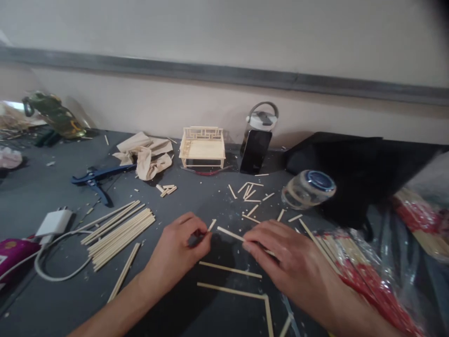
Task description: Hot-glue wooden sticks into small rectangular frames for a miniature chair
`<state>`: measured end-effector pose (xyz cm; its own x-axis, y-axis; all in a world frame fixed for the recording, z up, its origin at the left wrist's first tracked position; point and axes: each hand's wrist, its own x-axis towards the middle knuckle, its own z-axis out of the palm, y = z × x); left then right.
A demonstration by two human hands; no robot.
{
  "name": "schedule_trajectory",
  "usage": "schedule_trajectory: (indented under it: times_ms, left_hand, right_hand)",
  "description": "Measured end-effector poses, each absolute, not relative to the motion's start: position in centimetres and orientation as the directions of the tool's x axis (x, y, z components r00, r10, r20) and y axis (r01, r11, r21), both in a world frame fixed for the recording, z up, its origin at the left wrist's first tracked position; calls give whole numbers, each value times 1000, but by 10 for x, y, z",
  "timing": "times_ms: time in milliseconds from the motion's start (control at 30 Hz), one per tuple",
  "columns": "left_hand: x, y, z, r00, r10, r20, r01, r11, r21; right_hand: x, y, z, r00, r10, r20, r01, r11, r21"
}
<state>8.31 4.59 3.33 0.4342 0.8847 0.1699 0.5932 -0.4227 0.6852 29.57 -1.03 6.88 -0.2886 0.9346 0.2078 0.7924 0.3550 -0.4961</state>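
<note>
My left hand (189, 241) pinches a short piece of wooden stick (212, 225) between thumb and fingers. Facing it, my right hand (277, 252) is closed on a longer wooden stick (229, 233), whose pale tip points toward the short piece; a small gap lies between them. Below the hands, one loose stick (230, 269) lies on the dark table. Nearer to me, another stick (231, 290) meets a third stick (268, 316) at a corner. Short cut pieces (248, 191) are scattered beyond my right hand.
A miniature wooden bench (202, 147) stands at the back, beside a phone (256, 151) leaning on a bottle (263, 119). A glass jar (308, 189) lies tipped at right. Blue cutters (94, 179), a stick bundle (121, 234) and a white charger (54, 224) lie left; packaged sticks (365, 267) lie right.
</note>
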Motion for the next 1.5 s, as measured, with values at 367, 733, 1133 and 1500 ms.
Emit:
schedule_trajectory:
  times_ms: [367, 733, 1133, 1500]
  left_hand:
    - [79, -21, 58, 283, 920, -270, -67, 300, 952]
    - [83, -46, 61, 416, 818, -398, -276, 531, 802]
    - [83, -52, 61, 420, 798, -432, -257, 561, 787]
    - [83, -56, 64, 435, 797, -418, -304, 568, 765]
  right_hand:
    - [293, -86, 83, -229, 906, 356, 736, 401, -546]
    - [282, -106, 74, -159, 898, 410, 759, 377, -531]
    - [280, -113, 79, -212, 820, 532, 901, 375, -218]
    - [280, -110, 84, -249, 813, 526, 910, 382, -159]
